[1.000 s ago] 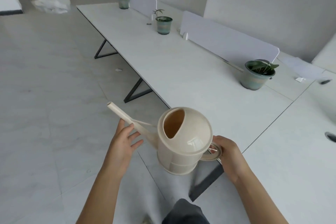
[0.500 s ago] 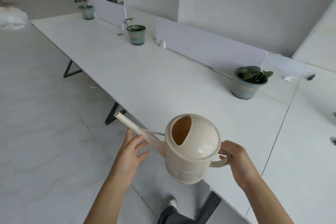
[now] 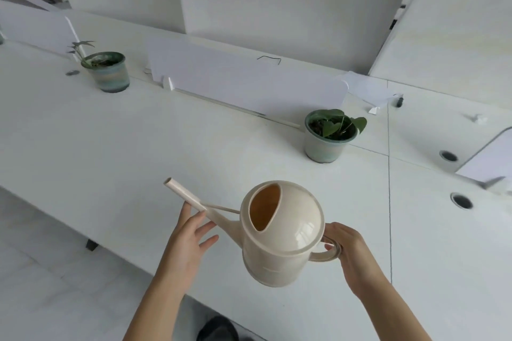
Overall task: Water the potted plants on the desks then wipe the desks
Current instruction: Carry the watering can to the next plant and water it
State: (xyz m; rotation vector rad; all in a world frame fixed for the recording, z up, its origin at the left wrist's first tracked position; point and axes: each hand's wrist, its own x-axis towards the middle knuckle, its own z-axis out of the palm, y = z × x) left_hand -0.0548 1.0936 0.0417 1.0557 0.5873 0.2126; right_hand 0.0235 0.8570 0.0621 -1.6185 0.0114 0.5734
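Observation:
I hold a cream watering can [image 3: 282,232] in the air over the front edge of the white desk [image 3: 138,152]. My right hand [image 3: 347,249] grips its ring handle. My left hand [image 3: 191,232] supports the long spout from below, fingers spread, spout tip pointing up and left. A potted plant with broad green leaves [image 3: 329,134] stands beyond the can, near the divider. A second potted plant with a thin stem [image 3: 106,70] stands at the far left.
A low white divider panel [image 3: 249,80] runs along the back of the desk. Two round cable holes [image 3: 461,201] sit in the adjoining desk at the right. A white wall rises behind. Floor lies at lower left.
The view has swung right and closer to the desk. The broad-leaved plant now stands nearly straight ahead of the can. Both hands hold the can as before.

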